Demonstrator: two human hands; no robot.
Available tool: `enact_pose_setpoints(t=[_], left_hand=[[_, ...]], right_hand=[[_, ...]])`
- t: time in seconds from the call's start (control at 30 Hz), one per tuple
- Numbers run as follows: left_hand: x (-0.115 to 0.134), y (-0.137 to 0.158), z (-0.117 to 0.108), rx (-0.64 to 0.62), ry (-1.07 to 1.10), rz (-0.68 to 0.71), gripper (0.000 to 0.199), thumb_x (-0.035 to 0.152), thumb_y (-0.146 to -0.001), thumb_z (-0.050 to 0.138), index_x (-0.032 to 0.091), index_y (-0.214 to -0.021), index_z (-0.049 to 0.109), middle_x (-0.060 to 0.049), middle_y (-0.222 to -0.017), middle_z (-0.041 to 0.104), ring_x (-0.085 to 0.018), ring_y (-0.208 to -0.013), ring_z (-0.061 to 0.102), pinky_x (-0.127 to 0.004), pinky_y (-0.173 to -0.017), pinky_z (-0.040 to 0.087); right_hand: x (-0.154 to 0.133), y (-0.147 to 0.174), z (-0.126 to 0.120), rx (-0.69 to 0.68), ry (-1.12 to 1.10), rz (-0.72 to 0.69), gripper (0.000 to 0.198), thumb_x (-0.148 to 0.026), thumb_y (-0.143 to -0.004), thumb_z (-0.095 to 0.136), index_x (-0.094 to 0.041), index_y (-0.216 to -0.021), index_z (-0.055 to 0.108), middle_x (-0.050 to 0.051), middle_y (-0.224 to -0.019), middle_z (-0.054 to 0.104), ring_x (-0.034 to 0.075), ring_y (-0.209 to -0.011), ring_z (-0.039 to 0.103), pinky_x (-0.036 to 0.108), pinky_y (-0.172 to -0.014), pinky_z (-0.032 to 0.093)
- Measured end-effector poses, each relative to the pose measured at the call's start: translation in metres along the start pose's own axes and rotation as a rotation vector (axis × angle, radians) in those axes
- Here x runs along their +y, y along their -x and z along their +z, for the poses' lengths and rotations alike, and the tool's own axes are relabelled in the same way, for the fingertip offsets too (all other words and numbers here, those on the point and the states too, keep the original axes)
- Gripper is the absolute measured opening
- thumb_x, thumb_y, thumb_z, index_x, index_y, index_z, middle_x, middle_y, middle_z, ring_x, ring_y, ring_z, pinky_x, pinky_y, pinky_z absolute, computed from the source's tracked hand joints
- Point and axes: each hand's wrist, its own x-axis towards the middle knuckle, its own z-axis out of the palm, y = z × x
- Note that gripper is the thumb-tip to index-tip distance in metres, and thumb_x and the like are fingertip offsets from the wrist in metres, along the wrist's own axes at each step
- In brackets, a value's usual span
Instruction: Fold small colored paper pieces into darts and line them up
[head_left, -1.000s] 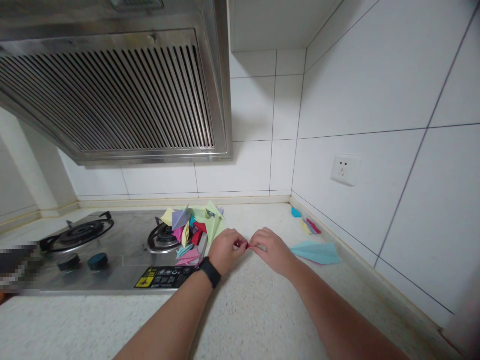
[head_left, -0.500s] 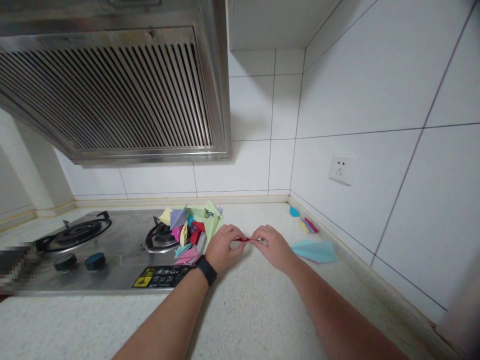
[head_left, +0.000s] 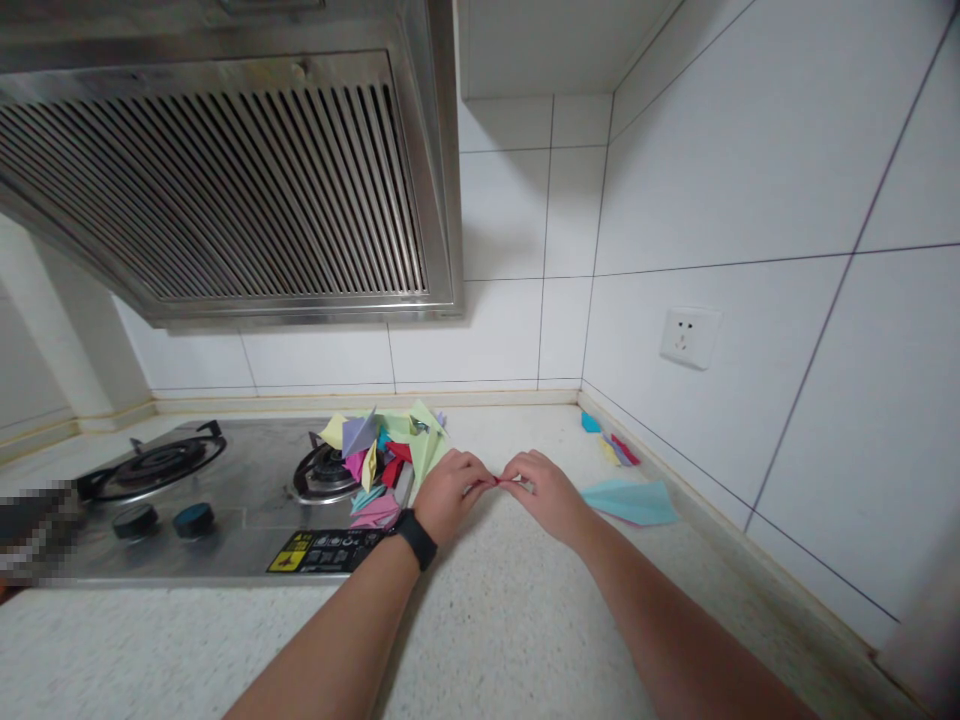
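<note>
My left hand, with a black watch at its wrist, pinches a small piece of red paper between thumb and fingers. From the other side my right hand grips the same paper. The fingertips of both hands nearly meet, so only a thin red sliver shows and its shape is mostly hidden. To the left of my left hand lies a heap of folded coloured papers, some resting over a stove burner. Beside my right wrist lies a sheet of light blue paper, with a pinkish edge underneath.
A steel gas stove with two knobs is set into the speckled countertop at left. Overhead hangs a range hood. Small folded papers lie along the right tiled wall, below a socket.
The fingers of my left hand have slid slightly closer to my right hand, and less of the red paper shows. The view has shifted a little.
</note>
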Motion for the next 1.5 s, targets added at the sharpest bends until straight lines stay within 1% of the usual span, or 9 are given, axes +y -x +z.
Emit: enact_pose_setpoints(t=[0.23, 0.4, 0.57, 0.67, 0.77, 0.83, 1.1, 1.27, 1.5], left_hand=[[-0.002, 0.001, 0.004, 0.022, -0.024, 0.035, 0.016, 0.023, -0.090, 0.054, 0.022, -0.090, 0.070, -0.005, -0.087, 0.063, -0.018, -0.087, 0.054, -0.031, -0.080, 0.042], [-0.002, 0.000, 0.005, 0.035, -0.047, 0.047, 0.013, 0.023, -0.089, 0.057, 0.022, -0.088, 0.070, -0.005, -0.087, 0.064, -0.019, -0.087, 0.055, -0.032, -0.079, 0.042], [-0.002, 0.000, 0.001, 0.052, -0.030, 0.051, 0.013, 0.021, -0.086, 0.060, 0.024, -0.095, 0.069, -0.004, -0.091, 0.066, -0.020, -0.090, 0.056, -0.033, -0.083, 0.043], [-0.005, 0.000, 0.000, 0.090, -0.029, 0.019, 0.013, 0.018, -0.085, 0.060, 0.022, -0.096, 0.067, -0.004, -0.092, 0.067, -0.019, -0.090, 0.057, -0.033, -0.083, 0.044], [-0.010, 0.001, 0.001, 0.144, -0.031, -0.048, 0.010, 0.020, -0.084, 0.061, 0.021, -0.093, 0.065, -0.003, -0.089, 0.067, -0.019, -0.087, 0.057, -0.032, -0.079, 0.044], [-0.012, 0.001, 0.002, 0.155, -0.032, -0.073, 0.008, 0.021, -0.084, 0.061, 0.021, -0.092, 0.065, -0.002, -0.088, 0.067, -0.019, -0.086, 0.057, -0.031, -0.077, 0.044], [-0.012, 0.000, 0.001, 0.118, -0.041, -0.032, 0.007, 0.023, -0.086, 0.060, 0.021, -0.087, 0.066, -0.002, -0.086, 0.068, -0.018, -0.085, 0.057, -0.032, -0.080, 0.042], [-0.011, 0.000, 0.001, 0.102, -0.078, -0.028, 0.006, 0.020, -0.085, 0.060, 0.021, -0.085, 0.066, -0.002, -0.084, 0.068, -0.018, -0.083, 0.057, -0.032, -0.079, 0.042], [-0.003, -0.001, 0.000, 0.072, -0.104, 0.030, 0.006, 0.018, -0.083, 0.061, 0.021, -0.083, 0.066, -0.002, -0.081, 0.068, -0.019, -0.080, 0.056, -0.033, -0.077, 0.042]], right_hand=[[0.000, 0.000, 0.001, -0.003, 0.007, -0.015, 0.009, -0.023, -0.085, 0.064, -0.021, -0.077, 0.064, 0.001, -0.078, 0.064, 0.018, -0.082, 0.054, 0.032, -0.076, 0.040], [0.002, 0.000, 0.000, 0.030, 0.012, -0.037, 0.009, -0.024, -0.086, 0.064, -0.021, -0.077, 0.064, 0.001, -0.078, 0.064, 0.019, -0.081, 0.054, 0.032, -0.075, 0.040], [0.005, -0.001, -0.005, 0.072, 0.006, -0.023, 0.010, -0.024, -0.086, 0.063, -0.021, -0.077, 0.063, 0.002, -0.079, 0.064, 0.019, -0.080, 0.055, 0.033, -0.075, 0.041], [0.007, -0.002, -0.008, 0.098, -0.003, -0.007, 0.009, -0.024, -0.086, 0.063, -0.021, -0.077, 0.062, 0.002, -0.080, 0.064, 0.019, -0.080, 0.055, 0.033, -0.075, 0.041], [0.009, -0.002, -0.010, 0.117, -0.020, 0.002, 0.008, -0.023, -0.087, 0.062, -0.021, -0.079, 0.062, 0.002, -0.080, 0.064, 0.019, -0.080, 0.055, 0.033, -0.075, 0.041], [0.010, -0.002, -0.010, 0.119, -0.028, 0.005, 0.007, -0.023, -0.086, 0.063, -0.021, -0.080, 0.062, 0.002, -0.080, 0.064, 0.018, -0.079, 0.055, 0.033, -0.074, 0.041], [0.010, -0.001, -0.010, 0.104, -0.011, 0.013, 0.002, -0.020, -0.084, 0.063, -0.022, -0.084, 0.063, 0.002, -0.083, 0.065, 0.019, -0.079, 0.054, 0.032, -0.074, 0.041], [-0.001, 0.000, -0.013, 0.093, 0.066, -0.017, 0.015, -0.021, -0.080, 0.068, -0.024, -0.094, 0.063, 0.002, -0.091, 0.066, 0.020, -0.089, 0.054, 0.035, -0.081, 0.038], [-0.009, 0.000, -0.006, 0.062, 0.145, -0.004, 0.007, -0.019, -0.082, 0.065, -0.025, -0.085, 0.064, 0.000, -0.085, 0.067, 0.019, -0.085, 0.054, 0.034, -0.080, 0.035]])
